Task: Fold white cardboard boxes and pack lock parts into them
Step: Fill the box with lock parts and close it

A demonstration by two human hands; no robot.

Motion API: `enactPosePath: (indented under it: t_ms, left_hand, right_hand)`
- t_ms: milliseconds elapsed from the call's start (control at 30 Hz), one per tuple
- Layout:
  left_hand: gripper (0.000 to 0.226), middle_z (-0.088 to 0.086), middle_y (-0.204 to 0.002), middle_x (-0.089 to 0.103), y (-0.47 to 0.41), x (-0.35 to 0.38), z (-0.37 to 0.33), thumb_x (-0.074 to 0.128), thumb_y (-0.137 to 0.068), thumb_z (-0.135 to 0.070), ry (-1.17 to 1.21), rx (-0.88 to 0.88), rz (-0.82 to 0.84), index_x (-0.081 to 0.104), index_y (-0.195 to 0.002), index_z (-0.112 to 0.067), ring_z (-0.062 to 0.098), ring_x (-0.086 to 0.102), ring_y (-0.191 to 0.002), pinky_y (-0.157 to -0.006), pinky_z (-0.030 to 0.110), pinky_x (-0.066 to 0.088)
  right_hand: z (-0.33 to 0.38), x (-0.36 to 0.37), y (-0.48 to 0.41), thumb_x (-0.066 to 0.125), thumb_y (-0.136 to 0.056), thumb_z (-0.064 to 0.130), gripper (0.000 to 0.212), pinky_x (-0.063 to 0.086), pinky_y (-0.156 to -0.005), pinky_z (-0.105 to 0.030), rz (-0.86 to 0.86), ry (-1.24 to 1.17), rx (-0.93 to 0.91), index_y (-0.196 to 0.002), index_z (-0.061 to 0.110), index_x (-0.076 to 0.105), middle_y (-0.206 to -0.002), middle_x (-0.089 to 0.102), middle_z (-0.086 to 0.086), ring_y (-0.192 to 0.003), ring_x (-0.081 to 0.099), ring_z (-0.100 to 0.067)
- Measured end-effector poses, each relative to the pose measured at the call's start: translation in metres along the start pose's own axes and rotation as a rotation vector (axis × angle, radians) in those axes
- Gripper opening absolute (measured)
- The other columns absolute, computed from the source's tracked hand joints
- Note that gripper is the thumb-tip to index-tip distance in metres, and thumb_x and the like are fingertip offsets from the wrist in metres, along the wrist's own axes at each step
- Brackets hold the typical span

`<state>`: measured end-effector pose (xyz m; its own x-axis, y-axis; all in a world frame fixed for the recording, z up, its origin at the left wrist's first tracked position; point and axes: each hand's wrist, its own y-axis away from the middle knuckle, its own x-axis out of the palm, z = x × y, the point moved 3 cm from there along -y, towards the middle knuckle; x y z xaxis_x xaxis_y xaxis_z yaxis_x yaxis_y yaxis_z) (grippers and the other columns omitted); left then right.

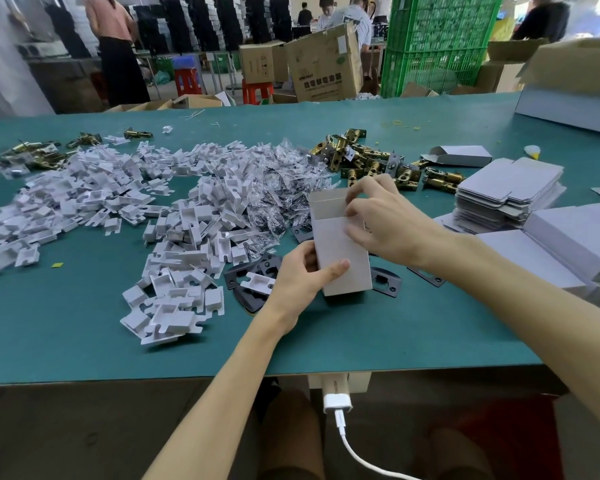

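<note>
Above green tabletop (84, 323), centre: small white cardboard box (340, 251), long axis running away from me, open mouth at the far end. My left hand (302, 275) grips its near end; my right hand (385, 220), nearer the mouth, pinches the rim.

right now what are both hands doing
Left hand: grips the white box low down, thumb across its front.
Right hand: fingers curled, pinching the box at its open top.

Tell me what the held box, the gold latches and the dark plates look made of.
Box: thin paperboard, matte white, with sharp folded creases. Latches: metal, shiny brass-coloured finish with bright glints, some silvery faceplates. Dark plates: likely stamped metal with a matte black coating, flat with punched holes; plastic cannot be ruled out.
</note>
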<state>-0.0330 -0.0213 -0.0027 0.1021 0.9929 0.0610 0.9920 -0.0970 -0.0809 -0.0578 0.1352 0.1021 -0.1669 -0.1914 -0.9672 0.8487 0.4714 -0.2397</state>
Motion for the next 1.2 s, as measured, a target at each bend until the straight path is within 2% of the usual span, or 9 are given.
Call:
enactPosePath:
  t_ms: [167,267,400,600,667,800,967,1100,1200]
  left_hand:
    - [0.042,-0.004,-0.111,0.079,0.001,0.0,-0.001,0.085,-0.085,-0.014,0.008,0.007,0.003,0.066,-0.122,-0.013,0.012,0.074,-0.104,-0.082,0.021,0.057]
    - [0.039,-0.004,-0.11,0.079,0.002,0.0,-0.002,0.084,-0.086,-0.012,0.019,0.014,-0.009,0.066,-0.12,-0.016,0.011,0.074,-0.104,-0.083,0.022,0.057]
    - [0.05,0.003,-0.123,0.075,0.002,-0.001,-0.005,0.082,-0.087,-0.012,0.044,0.033,-0.023,0.061,-0.133,-0.012,0.018,0.071,-0.115,-0.093,0.031,0.058]
    - [0.086,-0.001,-0.134,0.07,0.003,-0.001,-0.009,0.078,-0.092,-0.012,0.065,0.099,0.007,0.032,-0.162,-0.034,0.016,0.067,-0.121,-0.094,0.031,0.058]
    - [0.086,-0.003,-0.133,0.071,0.003,-0.001,-0.009,0.076,-0.093,-0.013,0.077,0.101,0.005,0.031,-0.162,-0.036,0.015,0.067,-0.122,-0.095,0.031,0.058]
    - [0.079,-0.001,-0.137,0.069,0.002,-0.001,-0.009,0.072,-0.096,-0.015,0.156,0.101,0.027,0.033,-0.161,-0.037,0.021,0.067,-0.124,-0.093,0.034,0.059]
    - [0.05,0.007,-0.123,0.075,0.002,-0.003,-0.007,0.07,-0.099,-0.016,0.134,0.068,-0.022,0.058,-0.145,-0.032,0.026,0.072,-0.109,-0.087,0.04,0.062]
    - [0.013,0.009,-0.099,0.077,0.002,-0.004,-0.004,0.065,-0.102,-0.019,0.08,0.045,-0.095,0.073,-0.113,-0.017,0.023,0.069,-0.087,-0.078,0.045,0.057]
    - [0.02,0.008,-0.088,0.074,0.003,-0.005,-0.004,0.064,-0.102,-0.022,0.111,0.011,-0.126,0.08,-0.091,-0.018,0.022,0.063,-0.08,-0.075,0.04,0.05]
  right_hand:
    - [-0.008,-0.008,-0.005,0.056,-0.097,0.055,0.043,0.03,-0.107,-0.04,0.067,-0.075,0.069,-0.099,0.017,0.075,-0.134,0.046,-0.002,-0.129,0.03,-0.029]
    - [-0.015,-0.003,-0.002,0.068,-0.095,0.04,0.024,0.044,-0.102,-0.04,-0.012,-0.253,0.086,-0.112,0.023,0.064,-0.128,0.049,-0.003,-0.118,0.051,-0.027]
    - [-0.021,0.015,0.016,0.077,-0.091,0.019,0.047,0.059,-0.077,-0.032,-0.198,-0.796,0.266,-0.125,0.022,0.044,-0.119,0.061,-0.004,-0.087,0.072,-0.024]
    - [-0.011,0.045,0.036,0.062,-0.102,0.018,0.038,0.063,-0.077,-0.035,-0.21,-1.214,0.281,-0.136,0.034,0.059,-0.108,0.073,-0.009,-0.097,0.073,-0.023]
    - [-0.007,0.051,0.038,0.062,-0.102,0.023,0.038,0.062,-0.082,-0.04,-0.205,-1.253,0.285,-0.134,0.043,0.057,-0.107,0.073,-0.008,-0.098,0.073,-0.024]
    - [-0.002,0.059,0.041,0.069,-0.097,0.026,0.042,0.058,-0.078,-0.03,-0.215,-1.318,0.262,-0.132,0.046,0.055,-0.104,0.073,-0.007,-0.096,0.072,-0.019]
    - [0.003,0.073,0.048,0.067,-0.099,0.021,0.028,0.059,-0.071,-0.035,-0.288,-1.373,0.328,-0.124,0.031,0.062,-0.094,0.073,-0.01,-0.087,0.072,-0.02]
    - [0.004,0.083,0.054,0.067,-0.099,0.025,0.012,0.054,-0.069,-0.042,-0.322,-1.393,0.388,-0.111,0.022,0.067,-0.091,0.072,-0.01,-0.081,0.067,-0.018]
    - [0.003,0.085,0.055,0.068,-0.098,0.029,0.01,0.051,-0.066,-0.034,-0.327,-1.395,0.407,-0.098,0.021,0.073,-0.092,0.075,-0.006,-0.079,0.066,-0.014]
